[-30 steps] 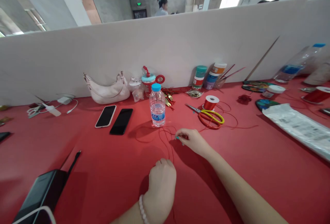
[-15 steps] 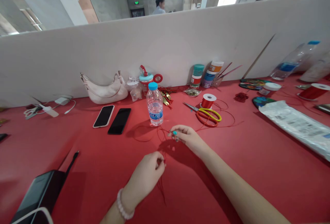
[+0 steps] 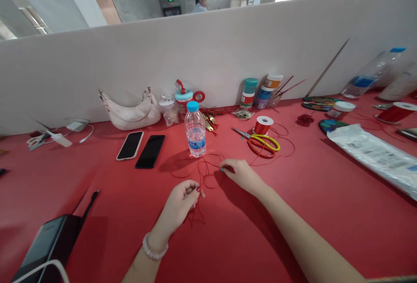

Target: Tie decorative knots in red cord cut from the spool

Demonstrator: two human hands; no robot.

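Thin red cord point(image 3: 204, 171) lies in loose loops on the red table, between my hands and in front of a water bottle point(image 3: 196, 137) with a blue cap. My left hand point(image 3: 183, 200) pinches the cord between thumb and fingers, and loose ends hang below it. A beaded bracelet point(image 3: 153, 250) circles the left wrist. My right hand point(image 3: 238, 173) is closed at the fingertips on a strand of the cord at the loops' right side. Scissors point(image 3: 260, 141) with one yellow and one red handle lie beyond the right hand, beside a spool of red cord point(image 3: 263, 125).
Two phones point(image 3: 130, 145) and a pale handbag point(image 3: 132, 111) lie left of the bottle. A black box-shaped device point(image 3: 48, 246) sits at the near left. Paint bottles point(image 3: 249, 94) stand by the white partition point(image 3: 208, 57). A plastic-wrapped packet point(image 3: 374, 157) occupies the right.
My left hand has moved up and slightly left with the cord. My right hand has shifted a little right, its fingers now lower at the table, and the cord loops are spread differently.
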